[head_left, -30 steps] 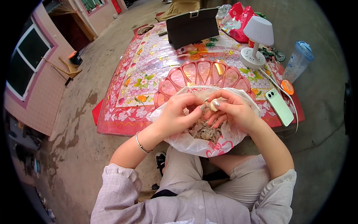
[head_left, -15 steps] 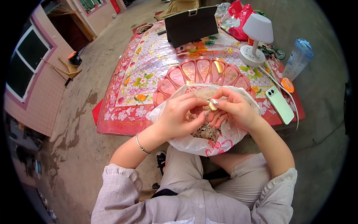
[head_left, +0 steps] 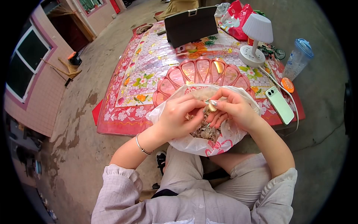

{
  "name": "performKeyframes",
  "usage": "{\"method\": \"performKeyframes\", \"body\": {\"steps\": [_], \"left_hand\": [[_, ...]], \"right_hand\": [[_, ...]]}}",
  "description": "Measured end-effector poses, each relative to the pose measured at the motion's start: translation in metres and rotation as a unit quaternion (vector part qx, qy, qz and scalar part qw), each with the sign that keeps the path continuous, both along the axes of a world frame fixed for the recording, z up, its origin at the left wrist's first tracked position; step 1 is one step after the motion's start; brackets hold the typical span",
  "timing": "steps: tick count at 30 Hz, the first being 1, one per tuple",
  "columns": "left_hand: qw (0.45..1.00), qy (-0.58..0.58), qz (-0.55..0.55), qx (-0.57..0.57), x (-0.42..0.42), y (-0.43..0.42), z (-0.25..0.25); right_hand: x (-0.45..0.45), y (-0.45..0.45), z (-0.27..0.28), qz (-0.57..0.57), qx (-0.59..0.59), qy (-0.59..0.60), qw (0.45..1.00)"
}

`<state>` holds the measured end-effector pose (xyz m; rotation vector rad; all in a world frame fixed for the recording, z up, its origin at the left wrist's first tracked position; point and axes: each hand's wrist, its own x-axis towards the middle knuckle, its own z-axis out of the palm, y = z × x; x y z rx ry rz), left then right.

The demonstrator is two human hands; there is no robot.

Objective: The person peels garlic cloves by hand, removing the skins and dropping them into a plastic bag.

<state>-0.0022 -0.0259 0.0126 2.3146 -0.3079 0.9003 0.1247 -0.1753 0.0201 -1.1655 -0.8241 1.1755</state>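
Note:
Over an open white plastic bag [head_left: 186, 143] with pink print, my right hand [head_left: 236, 108] pinches a small pale clove-like piece [head_left: 212, 106] between thumb and fingers. My left hand [head_left: 182, 115] is closed in a pinch right beside the piece, its fingertips near it; anything in them is too small to name. Dry, papery brown-white peelings [head_left: 206, 132] lie inside the bag under both hands. Behind the bag, a clear pink scalloped tray [head_left: 201, 71] is partly covered by the bag's rim.
A black tablet case [head_left: 192, 26] stands at the back of the patterned table [head_left: 123, 125]. To the right are a white lamp [head_left: 257, 30], a red bag [head_left: 238, 22], a light green phone [head_left: 279, 105], a white cable, an orange round item [head_left: 287, 85] and a blue-lidded cup [head_left: 299, 58].
Both hands stay over the bag with small finger movements. My left fingertips have shifted slightly around the pale piece, which my right hand still holds.

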Motion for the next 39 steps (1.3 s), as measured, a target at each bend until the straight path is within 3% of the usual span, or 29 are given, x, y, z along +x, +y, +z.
{"method": "performKeyframes", "body": {"steps": [32, 35, 39], "left_hand": [[0.996, -0.037, 0.038, -0.072, -0.003, 0.008, 0.002], [0.997, 0.074, -0.015, -0.029, 0.000, 0.002, 0.005], [0.997, 0.033, 0.022, 0.066, 0.000, -0.004, 0.006]], "right_hand": [[0.000, 0.003, -0.006, 0.025, 0.038, 0.062, 0.997], [-0.001, 0.003, -0.006, 0.016, 0.047, 0.070, 0.996], [0.004, 0.005, -0.013, 0.020, 0.072, 0.079, 0.994]]}}
